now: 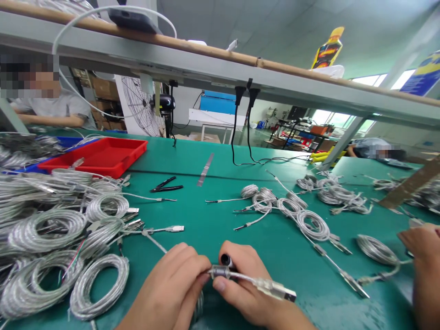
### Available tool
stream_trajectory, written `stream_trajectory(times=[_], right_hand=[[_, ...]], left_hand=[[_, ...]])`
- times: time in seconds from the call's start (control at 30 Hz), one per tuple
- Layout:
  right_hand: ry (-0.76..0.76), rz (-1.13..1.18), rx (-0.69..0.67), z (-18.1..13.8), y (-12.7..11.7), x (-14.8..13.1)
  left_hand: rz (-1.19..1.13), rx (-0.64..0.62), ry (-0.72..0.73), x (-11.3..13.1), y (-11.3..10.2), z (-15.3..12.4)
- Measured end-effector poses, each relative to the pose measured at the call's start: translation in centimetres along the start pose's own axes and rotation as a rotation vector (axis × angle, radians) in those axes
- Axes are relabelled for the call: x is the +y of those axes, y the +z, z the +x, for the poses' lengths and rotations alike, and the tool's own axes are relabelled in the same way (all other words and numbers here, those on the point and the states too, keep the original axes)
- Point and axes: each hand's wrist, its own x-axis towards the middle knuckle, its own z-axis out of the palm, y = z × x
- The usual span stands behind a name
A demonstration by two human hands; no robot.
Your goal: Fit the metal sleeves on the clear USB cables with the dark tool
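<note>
My left hand [170,284] and my right hand [245,286] meet at the near edge of the green table [206,215]. Both pinch one clear silver USB cable [240,276] at its ferrite bead, and the USB plug [280,291] sticks out to the right. My right hand also grips a small dark cylindrical tool [226,260] behind the cable. The cable's coil hangs hidden under my left hand.
A heap of coiled silver cables [62,233] lies at left, more coils [292,211] at centre right. A red tray [103,156], black cutters [167,185] and a metal ruler [205,169] lie farther back. Another person's hand [422,256] is at right; a seated person [48,105] is far left.
</note>
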Motion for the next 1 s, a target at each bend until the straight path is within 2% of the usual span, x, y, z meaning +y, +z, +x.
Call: stream_trajectory(times=[0.53,1.0], right_hand=[[-0.006,0.029,0.026,0.02,0.08,-0.41],[-0.026,-0.037,-0.064,0.23,0.41,-0.64]], left_hand=[[-0.010,-0.010,-0.002,0.06,-0.10,0.07],[-0.125,-0.202,-0.085,0.07,-0.16,-0.52]])
